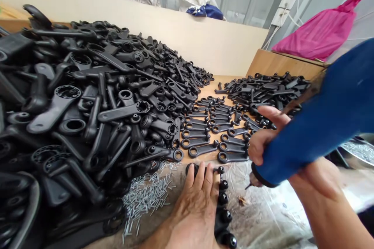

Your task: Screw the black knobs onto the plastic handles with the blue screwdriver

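Head view: left hand flat, fingers straight and slightly parted, laid over a row of black handles; right hand curled round a blue tool, tip near the row; screws beside left hand.

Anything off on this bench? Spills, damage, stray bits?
A small brown clump sits on the plastic sheet, right of the left hand; it matches neither the black levers nor the metal pins. The pins lie in a loose, straggling heap, possibly deliberate. No clear damage.
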A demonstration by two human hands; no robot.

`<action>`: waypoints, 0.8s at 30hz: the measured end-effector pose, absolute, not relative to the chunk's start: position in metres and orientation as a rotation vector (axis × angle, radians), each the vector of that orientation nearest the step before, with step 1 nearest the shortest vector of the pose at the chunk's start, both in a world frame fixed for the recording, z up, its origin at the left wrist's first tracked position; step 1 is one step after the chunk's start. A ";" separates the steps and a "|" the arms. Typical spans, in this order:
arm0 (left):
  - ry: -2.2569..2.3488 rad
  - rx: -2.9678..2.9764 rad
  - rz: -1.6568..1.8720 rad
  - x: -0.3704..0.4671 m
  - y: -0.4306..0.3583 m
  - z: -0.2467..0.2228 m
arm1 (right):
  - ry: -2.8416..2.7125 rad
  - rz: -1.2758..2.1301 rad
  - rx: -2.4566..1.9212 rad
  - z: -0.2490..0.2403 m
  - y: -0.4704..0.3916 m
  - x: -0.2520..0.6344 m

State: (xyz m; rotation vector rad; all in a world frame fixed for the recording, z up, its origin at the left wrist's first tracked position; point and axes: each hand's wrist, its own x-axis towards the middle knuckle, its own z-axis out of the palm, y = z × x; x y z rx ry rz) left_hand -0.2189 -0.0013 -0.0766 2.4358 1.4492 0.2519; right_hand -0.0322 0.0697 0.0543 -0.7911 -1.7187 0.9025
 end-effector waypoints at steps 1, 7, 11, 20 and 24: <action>1.426 2.431 0.274 -0.221 -0.003 -0.076 | -1.724 1.073 -0.686 0.058 0.070 -0.040; 1.338 2.437 0.317 -0.228 -0.011 -0.069 | -1.382 1.213 -0.619 0.067 0.073 -0.075; 1.305 2.410 0.284 -0.227 -0.010 -0.070 | -1.259 1.139 -0.619 0.054 0.075 -0.082; 1.368 2.404 0.312 -0.222 -0.008 -0.076 | -1.197 1.079 -0.602 0.044 0.073 -0.085; 1.338 2.415 0.338 -0.225 -0.008 -0.076 | -1.215 1.091 -0.587 0.045 0.073 -0.087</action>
